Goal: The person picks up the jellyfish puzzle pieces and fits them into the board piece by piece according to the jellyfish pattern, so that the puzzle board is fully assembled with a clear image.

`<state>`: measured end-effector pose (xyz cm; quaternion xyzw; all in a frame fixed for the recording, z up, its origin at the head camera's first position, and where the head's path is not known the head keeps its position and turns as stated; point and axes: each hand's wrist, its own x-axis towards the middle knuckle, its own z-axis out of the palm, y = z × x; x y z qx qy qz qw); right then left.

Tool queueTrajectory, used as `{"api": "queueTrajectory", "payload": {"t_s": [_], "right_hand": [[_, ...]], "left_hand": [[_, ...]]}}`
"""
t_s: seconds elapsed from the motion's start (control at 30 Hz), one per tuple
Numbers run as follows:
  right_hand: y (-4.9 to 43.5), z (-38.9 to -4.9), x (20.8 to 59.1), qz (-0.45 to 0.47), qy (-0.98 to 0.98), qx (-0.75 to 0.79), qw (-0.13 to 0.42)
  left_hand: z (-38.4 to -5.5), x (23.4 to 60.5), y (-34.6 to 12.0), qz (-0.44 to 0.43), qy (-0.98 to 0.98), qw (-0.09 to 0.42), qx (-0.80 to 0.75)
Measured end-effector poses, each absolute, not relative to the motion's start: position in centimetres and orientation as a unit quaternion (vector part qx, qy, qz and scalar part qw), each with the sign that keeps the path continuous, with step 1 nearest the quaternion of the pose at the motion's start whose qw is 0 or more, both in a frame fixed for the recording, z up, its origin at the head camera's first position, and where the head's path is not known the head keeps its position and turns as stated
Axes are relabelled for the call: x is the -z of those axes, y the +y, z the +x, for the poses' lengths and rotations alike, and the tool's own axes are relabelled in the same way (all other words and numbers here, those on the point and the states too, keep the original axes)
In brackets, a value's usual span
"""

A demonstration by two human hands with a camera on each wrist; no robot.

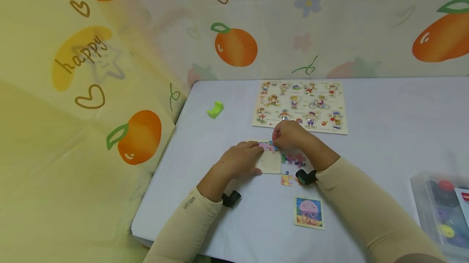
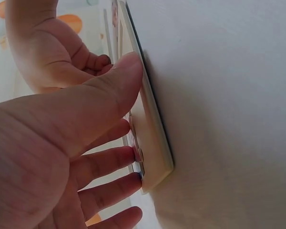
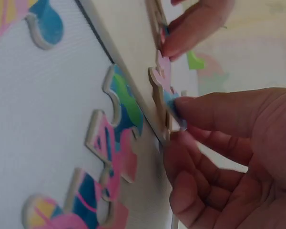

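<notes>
A small pale puzzle tray [image 1: 272,166] lies on the table, with pink and blue jigsaw pieces [image 1: 264,146] along its far end. My left hand [image 1: 239,158] rests at the tray's left side. In the left wrist view its thumb touches the tray's rim [image 2: 158,148], while extended fingertips touch the pieces. At the far right corner, my right hand [image 1: 291,133] pinches a blue-and-pink puzzle piece [image 3: 173,101] between thumb and fingers. Loose jigsaw pieces [image 3: 126,98] lie right of the tray, partly hidden by the right hand in the head view.
A jellyfish picture card [image 1: 309,212] lies nearer me. Behind the hands is a larger wooden board with cartoon figures [image 1: 340,131]. A green block [image 1: 215,109] sits at the far left, and a clear plastic box [image 1: 419,189] stands at the right edge.
</notes>
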<state>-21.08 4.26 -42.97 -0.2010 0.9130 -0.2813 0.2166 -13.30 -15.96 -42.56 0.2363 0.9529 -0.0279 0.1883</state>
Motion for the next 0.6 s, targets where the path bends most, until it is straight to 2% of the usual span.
{"api": "queueTrajectory", "payload": {"t_s": [0.3, 0.6], "right_hand": [[3.5, -21.0, 43.2, -0.195, 0.928, 0.248, 0.197], [5.4, -19.5, 41.7, -0.174, 0.934, 0.202, 0.236]], "left_hand": [[-13.2, 42.4, -15.9, 0.244, 0.954, 0.174, 0.023], [-13.2, 42.6, -15.8, 0.239, 0.954, 0.176, 0.026]]}}
